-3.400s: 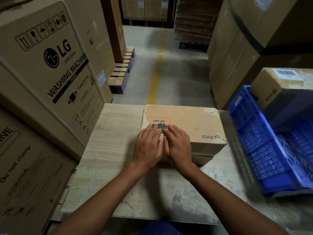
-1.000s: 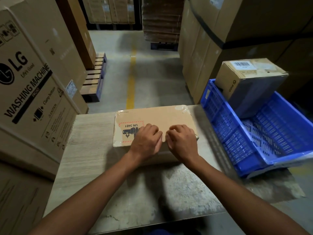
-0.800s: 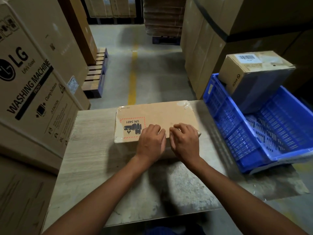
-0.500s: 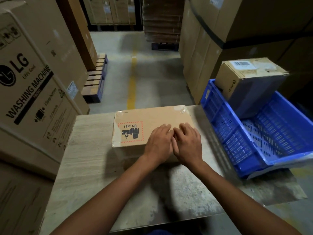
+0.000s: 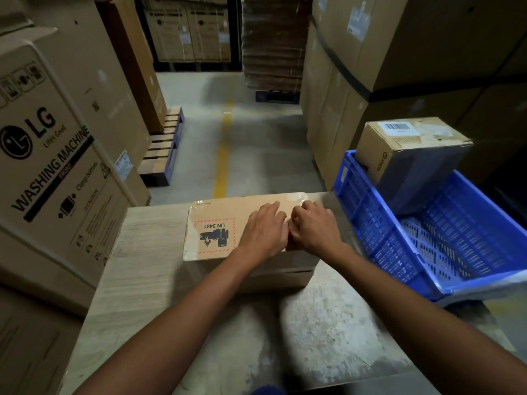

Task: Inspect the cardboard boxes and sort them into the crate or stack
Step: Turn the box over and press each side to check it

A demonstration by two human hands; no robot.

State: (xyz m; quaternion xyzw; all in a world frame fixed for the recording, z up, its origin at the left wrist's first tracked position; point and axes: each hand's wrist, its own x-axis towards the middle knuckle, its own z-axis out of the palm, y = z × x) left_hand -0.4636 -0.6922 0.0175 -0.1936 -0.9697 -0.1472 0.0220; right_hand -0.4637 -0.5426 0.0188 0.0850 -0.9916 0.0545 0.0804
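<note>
A flat cardboard box (image 5: 228, 209) with a red-hatched UN 3481 label lies on top of another box (image 5: 273, 276) on the wooden table (image 5: 148, 269). My left hand (image 5: 263, 230) rests palm-down on the right half of its lid, fingers nearly straight. My right hand (image 5: 312, 228) lies beside it near the taped far-right corner, fingers bent on the lid. To the right stands a blue plastic crate (image 5: 368, 220) with one cardboard box (image 5: 399, 146) leaning on its far rim.
Big washing-machine cartons (image 5: 54, 155) wall in the table's left side. Tall strapped cartons (image 5: 356, 67) rise behind the crate. An aisle with a yellow floor line (image 5: 222, 158) runs ahead, with a wooden pallet (image 5: 165, 146) at its left.
Both hands have slid rightward across the lid, off the UN 3481 label and toward the far-right corner. The box has stayed in place.
</note>
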